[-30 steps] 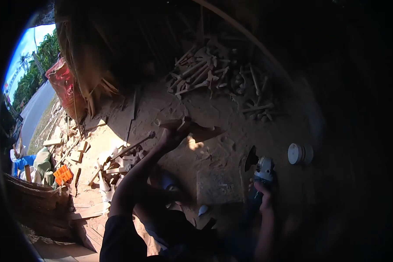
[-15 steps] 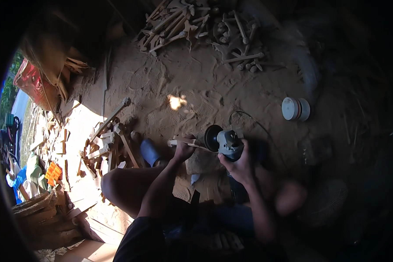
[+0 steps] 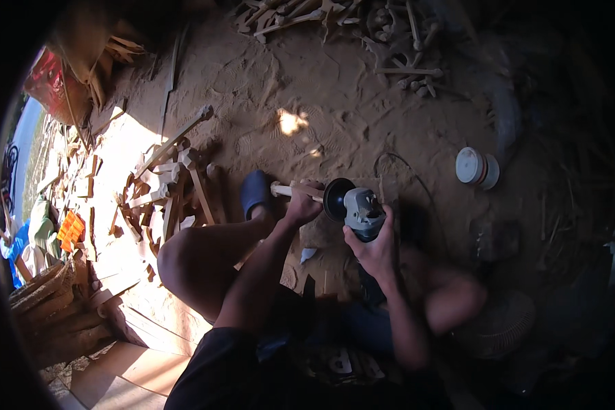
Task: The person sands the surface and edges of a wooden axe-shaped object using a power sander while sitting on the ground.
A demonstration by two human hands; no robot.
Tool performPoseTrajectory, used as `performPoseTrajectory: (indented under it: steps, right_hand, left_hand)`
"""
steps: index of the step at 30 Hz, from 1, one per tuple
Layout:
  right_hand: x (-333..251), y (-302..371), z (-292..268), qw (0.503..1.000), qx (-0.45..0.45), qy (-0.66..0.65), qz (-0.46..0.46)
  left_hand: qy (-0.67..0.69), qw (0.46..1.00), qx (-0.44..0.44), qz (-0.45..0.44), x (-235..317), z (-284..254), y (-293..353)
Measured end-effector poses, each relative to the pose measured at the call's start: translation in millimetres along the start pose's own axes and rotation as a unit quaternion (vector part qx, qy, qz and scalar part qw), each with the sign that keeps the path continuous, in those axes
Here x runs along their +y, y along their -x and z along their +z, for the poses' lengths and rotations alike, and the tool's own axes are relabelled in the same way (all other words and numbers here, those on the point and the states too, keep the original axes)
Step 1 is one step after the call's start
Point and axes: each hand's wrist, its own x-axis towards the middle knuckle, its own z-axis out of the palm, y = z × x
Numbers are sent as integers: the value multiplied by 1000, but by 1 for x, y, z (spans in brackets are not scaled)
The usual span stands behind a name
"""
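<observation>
Around a pale wooden piece (image 3: pixel 284 190) my left hand (image 3: pixel 305 203) is closed, with one knobbed end sticking out to the left. My right hand (image 3: pixel 377 246) grips the body of a grey-green angle grinder (image 3: pixel 362 210). A round black disc (image 3: pixel 335 199) on the grinder faces the wooden piece, right beside my left hand. The piece's right end meets or nearly meets the disc; I cannot tell if they touch. Below the disc a block (image 3: pixel 316 236) rests on the ground, partly hidden. The grinder's dark cable (image 3: pixel 417 176) curves over the sand behind it.
Left of my foot in a blue shoe (image 3: pixel 255 191) lies a heap of shaped wooden pieces (image 3: pixel 178 181). More wooden pieces (image 3: pixel 406 72) are piled at the far side. A white spool-shaped container (image 3: pixel 470 166) stands to the right. Boards (image 3: pixel 126 372) lie at lower left.
The view has shifted, so the far piles sit higher. My left hand and the wooden piece have come slightly nearer the grinder's disc. Both hands keep their holds.
</observation>
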Motion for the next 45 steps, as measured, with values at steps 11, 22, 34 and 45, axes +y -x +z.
performPoseTrajectory:
  steps: [11,22,34,45]
  right_hand:
    - [-16,-4,-3,998,-16,-12,68]
    - [-2,-2,-1,999,37,27,30]
    - [-2,-5,-3,996,18,-29,79]
    - [1,-8,1,992,-31,-30,122]
  left_hand:
    - [-3,1000,13,5,-5,3,-5]
    - [-9,1000,-12,-22,-6,3,-7]
    - [-28,997,-35,-65,5,0,-11]
    - [-14,999,-12,-47,2,-1,-10]
